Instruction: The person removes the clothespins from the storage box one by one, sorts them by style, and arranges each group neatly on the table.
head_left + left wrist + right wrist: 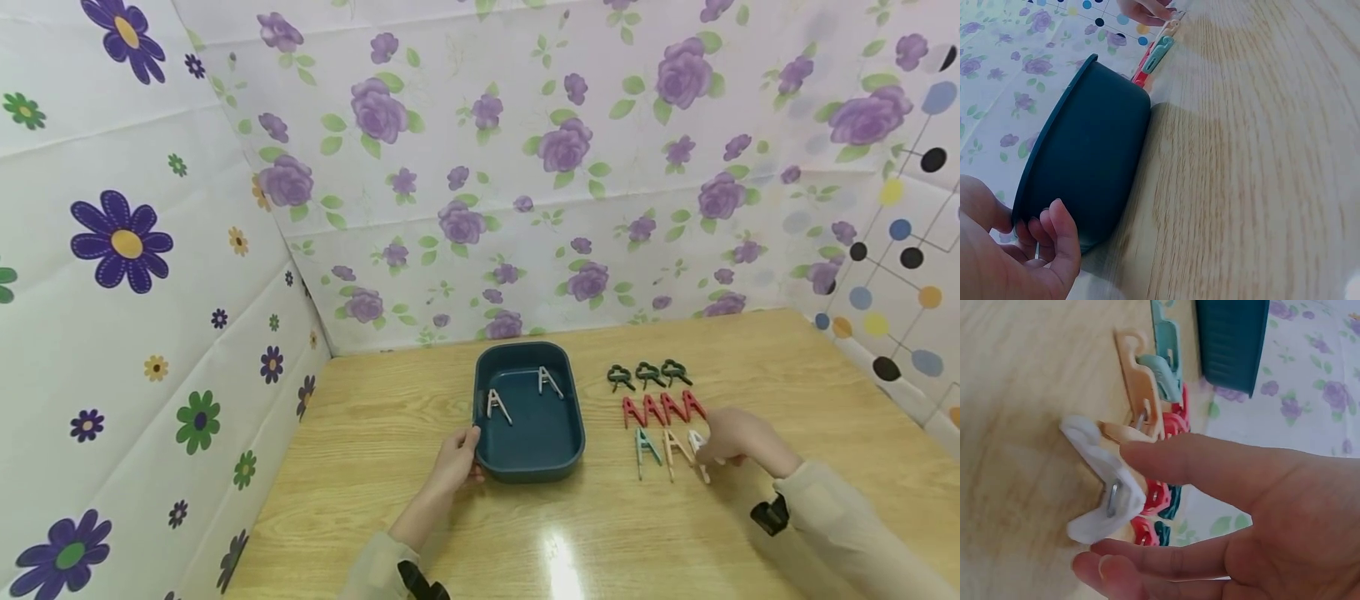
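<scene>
My left hand (454,460) grips the near left part of the dark teal plastic basin (531,477), thumb at the rim and fingers curled against the outer wall. Inside the basin lie two pale clothespins, one at the left (496,405) and one at the upper right (548,382). Over a white clothespin (1107,481) at the right end of the front row is my right hand (741,440). In the right wrist view its thumb and fingers spread on either side of that pin; whether the thumb touches it I cannot tell. Beside it stand a peach clothespin (674,452) and a light teal clothespin (646,450).
Behind the front row stand several red clothespins (663,408), and farther back are three dark green clips (648,374). All are on the wooden table (375,433), right of the basin. Flower-printed sheets (465,167) stand behind and to the left.
</scene>
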A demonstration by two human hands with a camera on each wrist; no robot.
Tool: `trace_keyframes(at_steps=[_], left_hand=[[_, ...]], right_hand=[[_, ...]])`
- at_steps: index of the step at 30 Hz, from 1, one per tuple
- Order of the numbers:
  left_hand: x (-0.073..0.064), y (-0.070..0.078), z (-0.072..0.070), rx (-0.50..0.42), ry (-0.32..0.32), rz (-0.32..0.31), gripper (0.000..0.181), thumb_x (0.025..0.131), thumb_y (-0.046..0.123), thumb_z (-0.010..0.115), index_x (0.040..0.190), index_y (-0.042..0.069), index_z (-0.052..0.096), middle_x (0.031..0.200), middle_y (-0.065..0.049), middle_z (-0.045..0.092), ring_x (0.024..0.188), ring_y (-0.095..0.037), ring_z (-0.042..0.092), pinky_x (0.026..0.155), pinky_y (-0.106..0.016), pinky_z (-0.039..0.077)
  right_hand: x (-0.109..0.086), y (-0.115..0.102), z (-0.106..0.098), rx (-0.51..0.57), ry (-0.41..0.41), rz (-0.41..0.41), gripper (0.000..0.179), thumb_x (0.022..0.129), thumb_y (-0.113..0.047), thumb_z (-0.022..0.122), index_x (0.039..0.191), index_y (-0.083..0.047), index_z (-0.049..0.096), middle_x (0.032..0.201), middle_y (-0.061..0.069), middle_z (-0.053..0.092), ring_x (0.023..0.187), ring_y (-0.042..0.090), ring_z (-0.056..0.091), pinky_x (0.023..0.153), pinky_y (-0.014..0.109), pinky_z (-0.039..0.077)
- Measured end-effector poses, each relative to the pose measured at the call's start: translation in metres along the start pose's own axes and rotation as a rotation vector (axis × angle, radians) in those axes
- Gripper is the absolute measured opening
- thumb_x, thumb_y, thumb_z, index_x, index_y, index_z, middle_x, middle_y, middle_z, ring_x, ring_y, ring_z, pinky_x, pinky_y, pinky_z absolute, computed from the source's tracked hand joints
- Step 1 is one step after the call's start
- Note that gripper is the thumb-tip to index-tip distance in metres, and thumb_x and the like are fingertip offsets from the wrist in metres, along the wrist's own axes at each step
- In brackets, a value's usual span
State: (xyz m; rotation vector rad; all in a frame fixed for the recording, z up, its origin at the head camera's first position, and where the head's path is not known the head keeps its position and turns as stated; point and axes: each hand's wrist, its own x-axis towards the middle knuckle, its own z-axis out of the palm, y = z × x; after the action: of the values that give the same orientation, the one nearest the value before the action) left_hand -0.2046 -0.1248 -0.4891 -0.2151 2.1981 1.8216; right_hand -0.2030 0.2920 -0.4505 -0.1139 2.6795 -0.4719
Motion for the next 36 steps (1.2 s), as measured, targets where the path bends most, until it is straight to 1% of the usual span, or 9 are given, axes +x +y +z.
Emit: trace_keyframes(at_steps=[3,6,8,10,13,15,17,31,36], left_hand=[[0.0,0.0,-0.001,0.0,-0.001,0.001,0.048,0.105,0.035,0.038,0.135,0.0,0.047,0.073,0.001,0.048,0.06,-0.009,0.048,0.056,-0.021,0.051],[0.0,0.0,-0.001,-0.001,-0.004,0.003,0.047,0.105,0.035,0.038,0.135,-0.001,0.048,0.073,0.001,0.048,0.06,-0.009,0.048,0.056,-0.021,0.051],[-0.001,0.001,-0.001,-0.003,-0.005,0.005,0.047,0.105,0.035,0.038,0.135,0.0,0.048,0.073,0.001,0.048,0.06,-0.009,0.048,0.056,-0.02,0.05],[-0.001,0.002,-0.001,-0.007,-0.006,0.007,0.047,0.105,0.035,0.038,0.134,0.0,0.049,0.072,0.001,0.048,0.06,-0.009,0.048,0.056,-0.02,0.05],[-0.002,0.003,-0.001,-0.009,-0.008,0.007,0.047,0.105,0.036,0.039,0.133,0.0,0.049,0.071,0.001,0.047,0.059,-0.009,0.048,0.055,-0.02,0.05],[-0.002,0.003,-0.001,-0.01,-0.01,0.008,0.047,0.105,0.036,0.039,0.132,0.0,0.05,0.07,0.001,0.047,0.059,-0.009,0.048,0.055,-0.02,0.05],[-0.003,0.004,-0.001,-0.01,-0.012,0.009,0.047,0.105,0.037,0.039,0.133,0.0,0.05,0.07,0.001,0.047,0.059,-0.009,0.048,0.055,-0.02,0.05],[-0.001,0.003,-0.001,-0.005,-0.01,-0.006,0.045,0.105,0.037,0.039,0.13,0.0,0.05,0.07,0.0,0.048,0.058,-0.01,0.048,0.055,-0.021,0.051],[-0.002,0.002,-0.001,-0.01,-0.01,-0.006,0.044,0.105,0.036,0.038,0.126,-0.001,0.052,0.068,0.001,0.048,0.057,-0.01,0.048,0.054,-0.021,0.05]], right_hand=[[-0.002,-0.004,-0.004,-0.007,0.01,-0.01,0.02,0.077,-0.017,0.071,0.082,-0.001,0.059,0.056,0.001,0.053,0.044,0.006,0.04,0.043,0.018,0.034],[-0.001,-0.011,-0.007,-0.013,0.019,-0.016,0.029,0.08,-0.017,0.069,0.096,0.006,0.06,0.058,0.0,0.052,0.044,0.006,0.038,0.044,0.02,0.034],[0.001,-0.016,-0.009,-0.024,0.034,-0.022,0.045,0.084,-0.019,0.068,0.113,0.012,0.055,0.058,-0.001,0.051,0.044,0.006,0.038,0.044,0.02,0.034],[0.005,-0.022,-0.011,-0.037,0.058,-0.045,0.047,0.086,-0.02,0.067,0.114,0.015,0.054,0.056,-0.003,0.045,0.044,0.005,0.035,0.045,0.02,0.033],[0.011,-0.032,-0.012,-0.034,0.097,-0.062,0.028,0.089,-0.021,0.065,0.083,0.006,0.059,0.051,-0.007,0.034,0.044,0.005,0.03,0.044,0.019,0.029],[0.014,-0.038,-0.013,-0.028,0.115,-0.074,0.034,0.09,-0.021,0.063,0.062,-0.008,0.049,0.049,-0.008,0.028,0.044,0.005,0.025,0.044,0.018,0.026],[0.018,-0.046,-0.013,-0.024,0.136,-0.089,0.044,0.092,-0.022,0.062,0.055,-0.017,0.039,0.048,-0.009,0.025,0.044,0.005,0.023,0.044,0.018,0.024],[0.04,-0.108,-0.025,-0.058,0.261,-0.286,0.051,0.093,-0.021,0.06,0.049,-0.021,0.033,0.045,-0.01,0.02,0.042,0.006,0.016,0.044,0.021,0.015],[0.044,-0.128,-0.026,-0.063,0.238,-0.28,0.048,0.093,-0.025,0.061,0.053,-0.02,0.035,0.047,-0.008,0.022,0.044,0.007,0.019,0.045,0.022,0.018]])
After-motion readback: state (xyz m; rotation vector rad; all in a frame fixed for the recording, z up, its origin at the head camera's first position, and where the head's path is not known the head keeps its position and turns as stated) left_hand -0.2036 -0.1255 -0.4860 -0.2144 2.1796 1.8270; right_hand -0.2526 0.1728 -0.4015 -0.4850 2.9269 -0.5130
